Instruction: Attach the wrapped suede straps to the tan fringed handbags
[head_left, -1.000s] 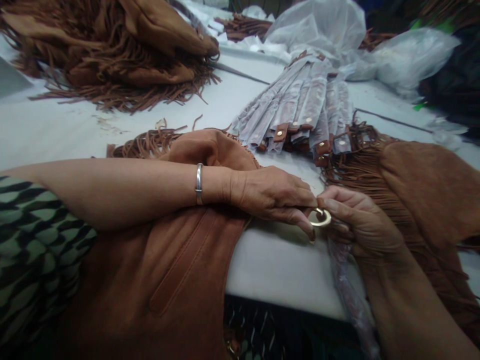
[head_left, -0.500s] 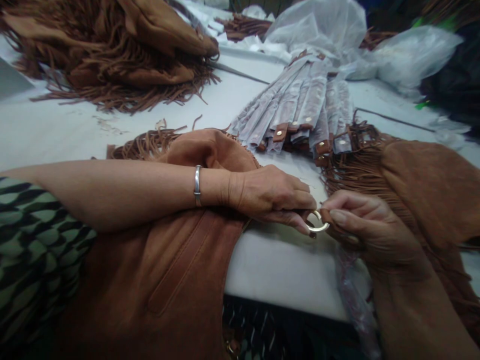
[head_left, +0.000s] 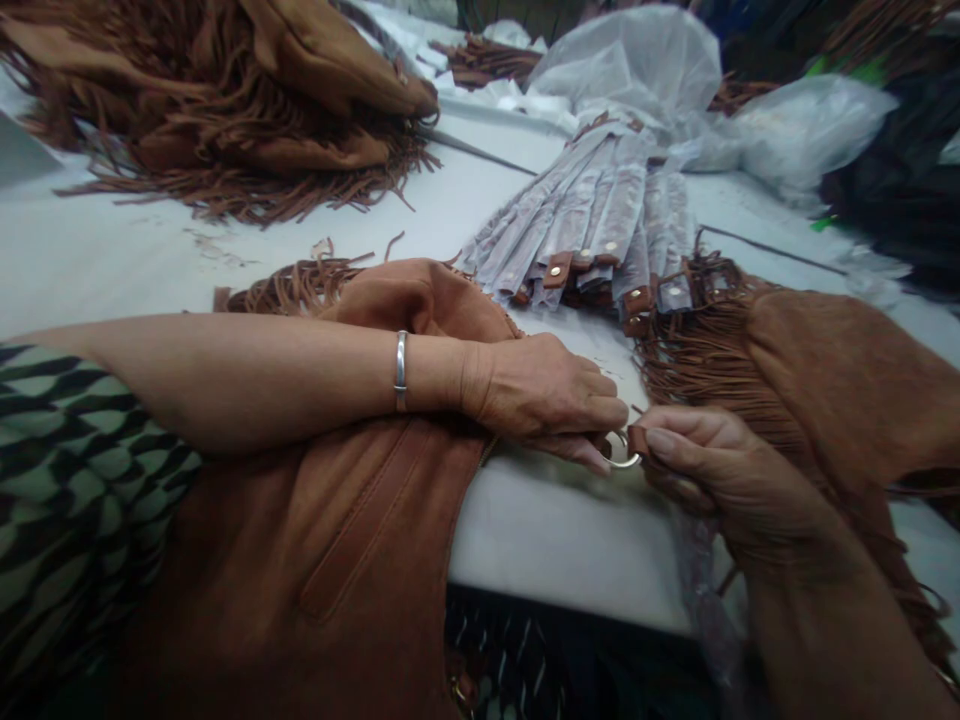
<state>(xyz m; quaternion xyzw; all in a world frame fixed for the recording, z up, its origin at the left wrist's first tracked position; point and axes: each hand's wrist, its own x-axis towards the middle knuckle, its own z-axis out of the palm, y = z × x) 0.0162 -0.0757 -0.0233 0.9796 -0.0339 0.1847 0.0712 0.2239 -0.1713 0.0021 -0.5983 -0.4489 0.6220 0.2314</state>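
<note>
My left hand (head_left: 551,395), with a silver bangle (head_left: 401,362) on its wrist, pinches a gold ring (head_left: 624,460) from the left. Facing it, my right hand (head_left: 705,460) holds the brown end of a strap (head_left: 639,441), which meets the ring. Clear plastic wrap (head_left: 705,580) hangs below my right hand. Under my left forearm lies a brown suede bag (head_left: 300,530) with a stitched strip, reaching over the table edge. The left fingertips partly hide the ring.
Plastic-wrapped straps (head_left: 577,210) fan out on the white table (head_left: 555,530). A fringed brown piece (head_left: 847,370) lies at right, a fringed pile (head_left: 225,110) at back left. Clear plastic bags (head_left: 630,60) stand behind, and a dark rod (head_left: 772,250) lies at right.
The ring and the strap end have shifted slightly left and down. More of the strap end shows at the ring, and my right hand has moved slightly down.
</note>
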